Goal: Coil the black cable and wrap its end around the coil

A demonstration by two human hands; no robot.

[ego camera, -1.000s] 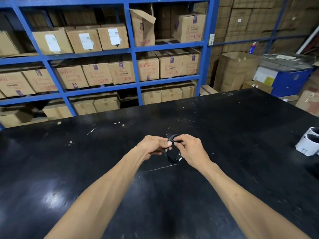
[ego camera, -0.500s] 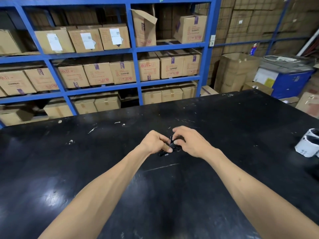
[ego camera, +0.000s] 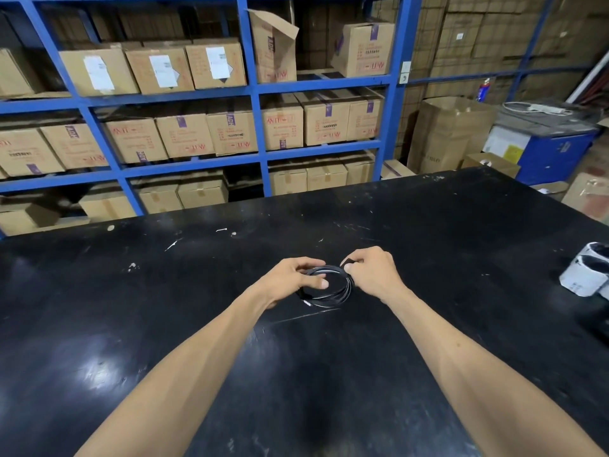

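Two bare forearms reach over the scuffed black table (ego camera: 131,357) toward its middle. One thin black cable (ego camera: 333,293), bunched tight half a second ago, now opens into a flat round coil of several loops, with no clear long axis. The left hand (ego camera: 293,282) pinches its left side; the right hand (ego camera: 372,275) pinches the right. Two white rolls (ego camera: 586,275) sit by the right edge.

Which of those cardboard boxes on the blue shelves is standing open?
The tall box on the top shelf, just right of the middle post: its flap hangs open; the others look closed.
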